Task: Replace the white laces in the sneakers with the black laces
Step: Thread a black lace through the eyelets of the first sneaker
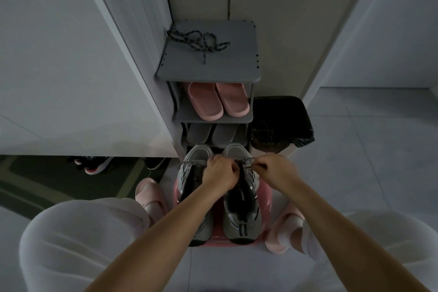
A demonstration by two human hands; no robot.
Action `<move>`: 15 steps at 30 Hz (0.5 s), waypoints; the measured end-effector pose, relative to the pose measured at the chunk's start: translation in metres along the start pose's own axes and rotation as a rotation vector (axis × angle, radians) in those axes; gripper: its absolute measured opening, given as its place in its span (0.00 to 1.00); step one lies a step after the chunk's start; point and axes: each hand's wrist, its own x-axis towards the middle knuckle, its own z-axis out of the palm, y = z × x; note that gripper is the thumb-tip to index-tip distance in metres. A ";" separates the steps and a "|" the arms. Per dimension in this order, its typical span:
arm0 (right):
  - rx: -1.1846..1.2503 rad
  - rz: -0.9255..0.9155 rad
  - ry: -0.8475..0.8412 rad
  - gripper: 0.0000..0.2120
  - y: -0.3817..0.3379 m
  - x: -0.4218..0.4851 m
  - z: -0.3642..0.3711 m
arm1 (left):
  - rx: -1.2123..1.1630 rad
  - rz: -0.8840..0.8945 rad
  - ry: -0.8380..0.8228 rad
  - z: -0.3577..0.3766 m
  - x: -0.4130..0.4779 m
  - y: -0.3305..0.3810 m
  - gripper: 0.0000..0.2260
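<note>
Left hand point(219, 173): fingertips curled under, out of sight; what they hold hidden. Short bit of lace point(247, 163) pinched by right hand point(276, 170), colour unclear in dim light. Left sneaker point(189, 173): heel behind left forearm point(187, 211). Pink stool point(266, 199) mostly covered by sneakers. Bin point(284, 106) contents too dark to tell. Shoes point(94, 165) half hidden under white cabinet point(83, 114).

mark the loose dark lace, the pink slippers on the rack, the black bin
loose dark lace point(205, 51): head view, strand crossing
pink slippers point(206, 99): head view, left slipper's strap
black bin point(282, 111): head view, liner
</note>
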 end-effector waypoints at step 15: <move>-0.269 -0.009 -0.080 0.09 -0.007 0.028 0.015 | -0.136 -0.103 -0.015 0.022 0.008 0.004 0.15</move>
